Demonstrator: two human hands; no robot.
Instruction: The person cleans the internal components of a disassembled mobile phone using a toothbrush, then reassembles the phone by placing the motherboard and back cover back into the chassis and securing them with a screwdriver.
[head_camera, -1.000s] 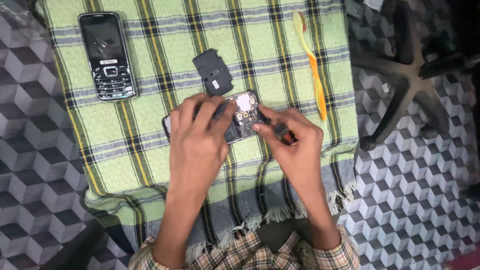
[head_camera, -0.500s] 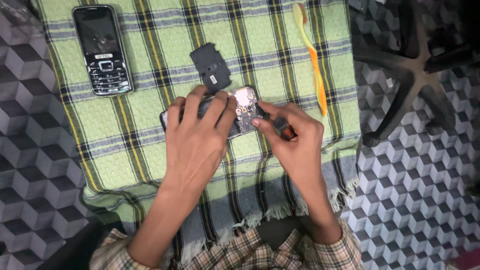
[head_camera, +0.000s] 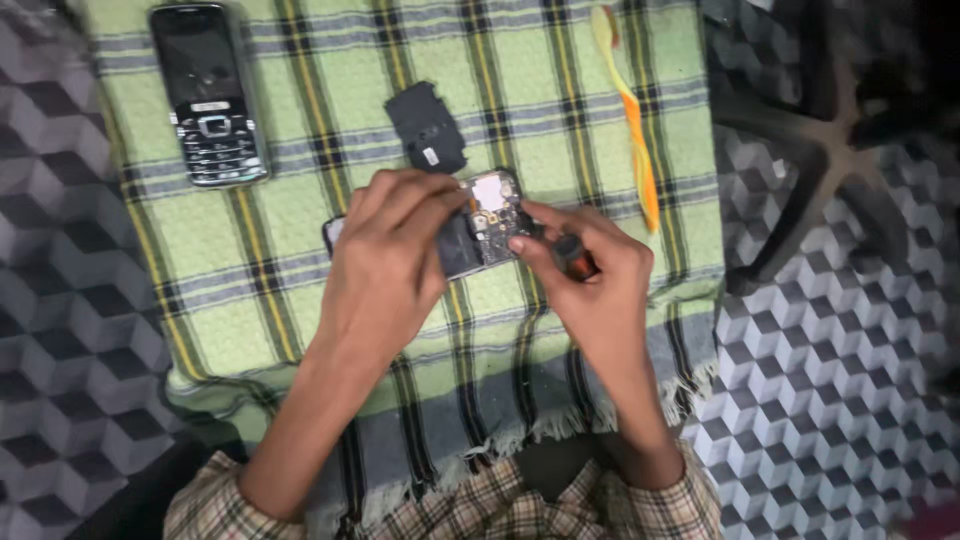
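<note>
A green checked cloth (head_camera: 300, 250) with dark and yellow stripes covers most of the view, spread over a floor of grey cube-pattern tiles (head_camera: 850, 400). At the upper right stands the dark star-shaped base of a chair (head_camera: 830, 130), off the cloth and well apart from the hands.

Near the middle of the cloth lies the opened phone (head_camera: 480, 225), its back removed so that the circuit board and a pale square part show. Its long axis runs left to right, slightly raised toward the right. The left hand (head_camera: 385, 265) lies over the left part of it and grips it, fingers curled over the upper edge. The right hand (head_camera: 590, 275) is just beside its right end, closed around a small dark tool with a reddish grip (head_camera: 575, 255), fingertips touching the board's edge. Both hands are equally close to it.

Just above the opened phone lies 1 black back cover (head_camera: 427, 128), apart from the hands. A complete black keypad phone (head_camera: 207, 95) lies at the upper left, and an orange and yellow toothbrush (head_camera: 630, 110) lies lengthwise at the right. Nothing stands between the hands and the board.
</note>
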